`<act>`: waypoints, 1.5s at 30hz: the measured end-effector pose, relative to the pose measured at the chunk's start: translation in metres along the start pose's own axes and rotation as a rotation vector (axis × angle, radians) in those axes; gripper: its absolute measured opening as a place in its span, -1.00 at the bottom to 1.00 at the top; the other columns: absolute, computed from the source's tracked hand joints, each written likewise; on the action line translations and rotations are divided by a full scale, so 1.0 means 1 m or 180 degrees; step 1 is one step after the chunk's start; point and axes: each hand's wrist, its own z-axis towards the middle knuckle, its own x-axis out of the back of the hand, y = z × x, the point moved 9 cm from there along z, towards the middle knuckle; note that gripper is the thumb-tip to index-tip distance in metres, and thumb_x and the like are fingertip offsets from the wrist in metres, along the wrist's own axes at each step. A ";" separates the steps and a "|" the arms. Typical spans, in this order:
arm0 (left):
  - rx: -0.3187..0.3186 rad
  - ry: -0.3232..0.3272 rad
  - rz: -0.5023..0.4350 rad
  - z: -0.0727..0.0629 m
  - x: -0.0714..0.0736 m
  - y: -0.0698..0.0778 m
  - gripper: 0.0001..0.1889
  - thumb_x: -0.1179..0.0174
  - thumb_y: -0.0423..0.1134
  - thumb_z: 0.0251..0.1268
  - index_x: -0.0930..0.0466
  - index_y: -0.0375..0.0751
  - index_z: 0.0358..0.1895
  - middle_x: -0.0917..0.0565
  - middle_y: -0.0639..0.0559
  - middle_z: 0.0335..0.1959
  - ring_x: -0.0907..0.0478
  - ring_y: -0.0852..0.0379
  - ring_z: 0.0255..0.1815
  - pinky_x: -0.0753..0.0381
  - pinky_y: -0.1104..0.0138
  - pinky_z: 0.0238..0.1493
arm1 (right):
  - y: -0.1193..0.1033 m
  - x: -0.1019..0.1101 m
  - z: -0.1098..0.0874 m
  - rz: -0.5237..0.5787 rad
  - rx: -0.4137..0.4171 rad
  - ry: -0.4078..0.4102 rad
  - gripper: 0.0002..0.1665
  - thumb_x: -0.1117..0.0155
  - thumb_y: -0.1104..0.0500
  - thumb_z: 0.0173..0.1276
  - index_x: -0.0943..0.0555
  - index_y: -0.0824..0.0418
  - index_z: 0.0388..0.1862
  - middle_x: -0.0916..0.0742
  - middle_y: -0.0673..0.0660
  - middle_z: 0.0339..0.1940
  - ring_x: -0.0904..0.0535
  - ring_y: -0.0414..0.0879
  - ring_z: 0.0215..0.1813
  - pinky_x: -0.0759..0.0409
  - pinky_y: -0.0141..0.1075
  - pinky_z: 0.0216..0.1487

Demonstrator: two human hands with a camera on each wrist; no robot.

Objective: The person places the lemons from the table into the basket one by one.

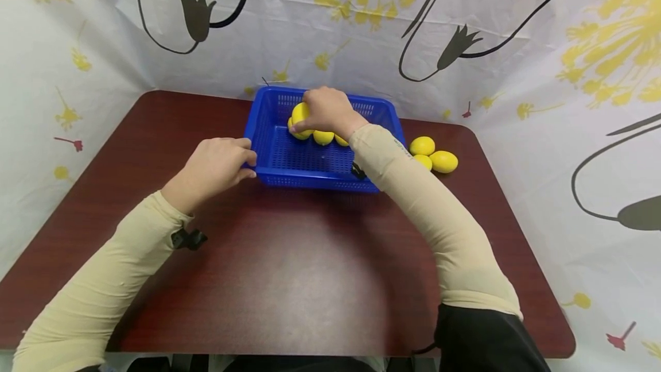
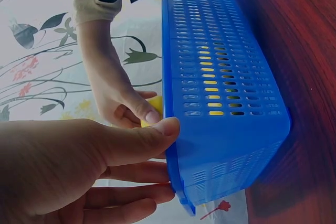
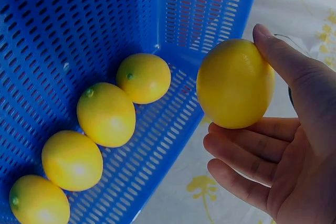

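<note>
A blue plastic basket (image 1: 320,179) with slotted walls stands on the table. My left hand (image 1: 217,165) grips its rim at the near left corner; in the left wrist view the thumb (image 2: 163,128) lies over the rim's edge. My right hand (image 1: 327,109) holds a yellow lemon (image 3: 236,85) between thumb and fingers, over the inside of the basket. Below it, several lemons (image 3: 106,115) lie in a row along the basket floor, as the right wrist view shows. In the head view the hand and sleeve hide part of that row.
Three more lemons (image 1: 444,161) sit close together on the table, just right of the basket. The dark red table (image 1: 310,280) has rounded corners. White cloth (image 1: 320,45) with printed flowers hangs behind and at both sides.
</note>
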 end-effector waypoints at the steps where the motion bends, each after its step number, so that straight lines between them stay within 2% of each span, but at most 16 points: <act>1: -0.0004 0.0011 -0.0005 0.000 0.001 0.000 -0.81 -0.50 -0.17 0.01 -0.63 0.00 -0.52 -0.46 0.08 -0.54 -0.52 0.05 -0.53 -0.50 0.16 -0.53 | -0.002 -0.001 0.001 -0.0004 0.0012 -0.0006 -0.30 -0.33 -0.45 0.12 -0.55 0.13 -0.17 -0.63 0.07 -0.29 -0.51 -0.02 -0.27 -0.53 -0.14 -0.22; 15: -0.0017 0.0032 -0.0032 -0.001 0.001 -0.002 -0.81 -0.50 -0.16 0.00 -0.63 0.01 -0.51 -0.46 0.09 -0.54 -0.53 0.05 -0.51 -0.50 0.15 -0.55 | -0.013 -0.011 0.018 0.0072 0.0088 -0.0087 -0.26 -0.34 -0.47 0.09 -0.58 0.14 -0.13 -0.65 0.07 -0.27 -0.53 -0.03 -0.25 -0.53 -0.19 -0.20; 20: -0.0009 0.0038 -0.0002 -0.002 0.002 -0.004 -0.82 -0.50 -0.15 0.00 -0.64 0.01 -0.50 -0.46 0.09 -0.53 -0.54 0.05 -0.51 -0.52 0.15 -0.53 | -0.017 -0.015 0.025 0.0114 0.0133 -0.0114 -0.29 -0.34 -0.48 0.08 -0.55 0.12 -0.23 -0.59 0.05 -0.36 -0.48 -0.04 -0.31 -0.45 -0.22 -0.28; 27: -0.0024 0.0026 0.0014 -0.001 0.001 -0.003 -0.79 -0.51 -0.12 -0.02 -0.63 0.01 -0.52 -0.45 0.09 -0.53 -0.54 0.04 -0.51 -0.52 0.16 -0.52 | -0.024 -0.025 0.034 0.0133 0.0183 -0.0281 -0.30 -0.34 -0.51 0.05 -0.46 0.09 -0.47 -0.45 0.01 -0.54 -0.36 -0.09 -0.46 -0.34 -0.28 -0.42; 36: -0.0016 0.0027 0.0012 -0.001 0.002 -0.003 -0.82 -0.53 -0.13 -0.05 -0.66 0.03 -0.51 -0.48 0.11 -0.51 -0.59 0.05 -0.46 -0.55 0.16 -0.50 | -0.039 -0.031 0.045 0.0087 0.0435 -0.0378 -0.32 -0.41 -0.47 0.01 -0.57 0.12 -0.44 -0.56 0.00 -0.48 -0.42 -0.10 -0.42 -0.39 -0.27 -0.37; 45: -0.0056 -0.0063 0.0027 0.000 0.000 -0.002 -0.84 -0.52 -0.13 -0.02 -0.72 -0.02 -0.43 -0.52 0.09 -0.47 -0.61 0.04 -0.42 -0.60 0.15 -0.45 | -0.044 -0.042 0.053 0.0012 0.0528 -0.0477 -0.32 -0.45 -0.46 -0.04 -0.48 0.09 -0.56 -0.50 -0.01 -0.53 -0.40 -0.08 -0.42 -0.37 -0.26 -0.39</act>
